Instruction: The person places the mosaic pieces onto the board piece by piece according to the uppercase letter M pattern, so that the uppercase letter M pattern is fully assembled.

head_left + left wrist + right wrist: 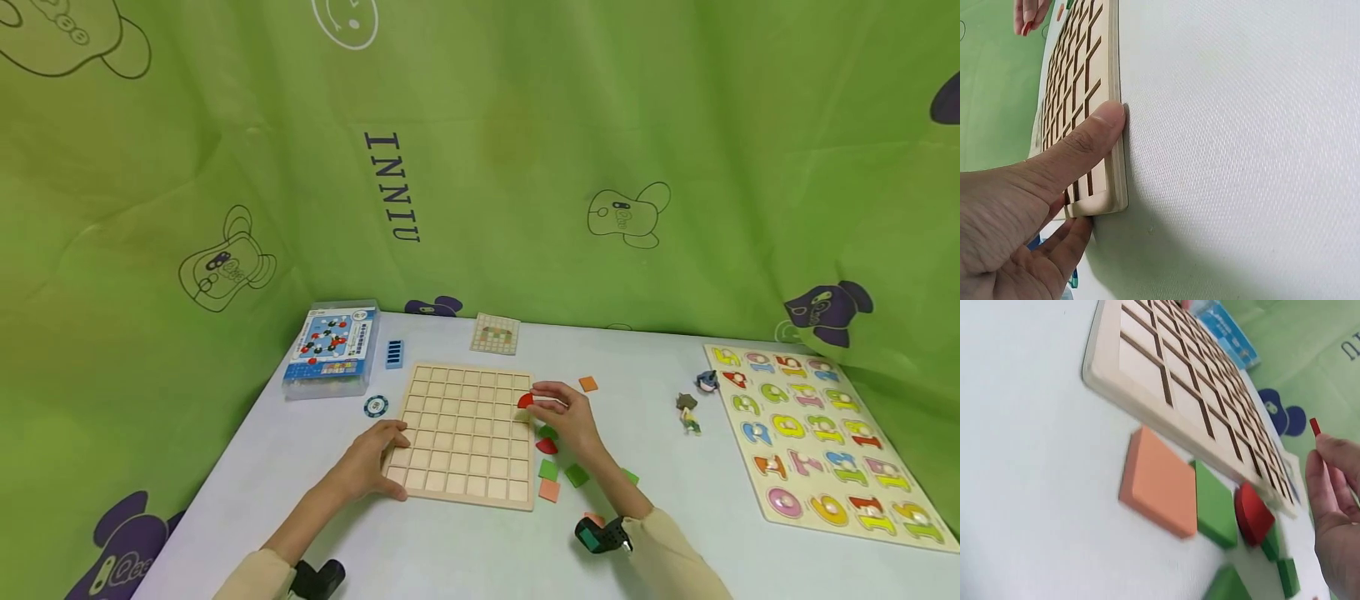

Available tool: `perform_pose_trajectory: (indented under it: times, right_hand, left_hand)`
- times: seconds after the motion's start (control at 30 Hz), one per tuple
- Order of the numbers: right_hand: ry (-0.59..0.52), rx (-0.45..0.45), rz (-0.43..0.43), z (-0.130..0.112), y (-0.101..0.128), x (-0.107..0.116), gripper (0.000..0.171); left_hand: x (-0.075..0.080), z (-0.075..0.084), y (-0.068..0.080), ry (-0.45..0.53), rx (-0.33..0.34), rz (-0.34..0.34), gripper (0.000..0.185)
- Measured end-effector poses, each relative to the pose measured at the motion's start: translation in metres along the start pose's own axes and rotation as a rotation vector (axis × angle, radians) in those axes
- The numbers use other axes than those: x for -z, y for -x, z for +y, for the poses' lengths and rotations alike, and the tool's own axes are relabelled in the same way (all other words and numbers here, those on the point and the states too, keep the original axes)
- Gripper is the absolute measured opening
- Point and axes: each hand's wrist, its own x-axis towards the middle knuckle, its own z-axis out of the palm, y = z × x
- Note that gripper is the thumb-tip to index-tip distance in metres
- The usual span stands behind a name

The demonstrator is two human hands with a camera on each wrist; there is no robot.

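Note:
A wooden grid board (467,442) with square cells lies on the white table. My left hand (366,460) grips its near left corner, thumb (1100,128) along the near edge and fingers round the left side. Above the board's right edge, my right hand (567,418) pinches a red quarter-round piece (525,401) between thumb and fingertips; the same red piece (1315,427) shows edge-on in the right wrist view. Beside the board's right edge lie another red piece (547,446), a green square (548,469) and an orange-pink square (549,491).
More tiles, including an orange one (588,383), are scattered to the right. Behind the board stands a small pattern card (495,335). At left are a boxed set (331,350), a blue tile (394,354) and a round chip (376,406). Figurines (687,415) and a number board (817,442) lie far right.

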Motion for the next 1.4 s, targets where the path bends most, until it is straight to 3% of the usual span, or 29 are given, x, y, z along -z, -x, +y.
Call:
perform_pose_trajectory:
  times: [0.23,0.5,0.73,1.03,1.4]
  right_hand:
    - [-0.032,0.003,-0.018,0.003,-0.007,-0.018,0.041]
    - [-0.084,-0.027,-0.011,0.008,-0.015,-0.041,0.041]
    - [-0.039,0.001,-0.029,0.014,-0.018,-0.057,0.038]
    - [0.034,0.055,-0.05,0.019,-0.02,-0.079,0.035]
    - [0.027,0.126,-0.058,0.012,-0.022,-0.105,0.032]
  left_hand:
    - [-0.001,-0.001,-0.002,0.007,0.019,0.007,0.064]
    - [-0.002,-0.004,0.0,0.009,-0.078,0.049,0.063]
    - [0.0,-0.003,-0.001,0.003,-0.023,0.009,0.063]
    - [0.0,0.0,-0.001,-0.003,-0.026,-0.001,0.063]
    - [0.0,0.0,0.001,0.0,-0.03,0.002,0.062]
